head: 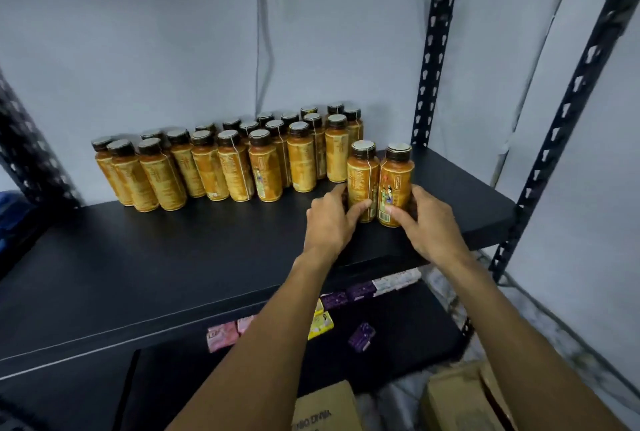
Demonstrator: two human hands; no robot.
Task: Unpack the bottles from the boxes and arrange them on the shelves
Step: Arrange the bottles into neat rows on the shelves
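Observation:
Several orange-labelled bottles with dark caps (pixel 228 164) stand in rows at the back of a black shelf (pixel 156 257). Two more bottles stand side by side in front of the rows, on the right. My left hand (pixel 329 219) grips the lower part of the left one (pixel 362 174). Around the base of the right one (pixel 396 178) my right hand (pixel 427 223) is wrapped. Both bottles are upright and rest on the shelf.
Black perforated uprights (pixel 433 50) frame the shelf at the right and left. On the lower shelf lie small pink, yellow and purple packets (pixel 322 323). Cardboard boxes (pixel 460 399) sit on the floor at bottom right. A grey wall is behind.

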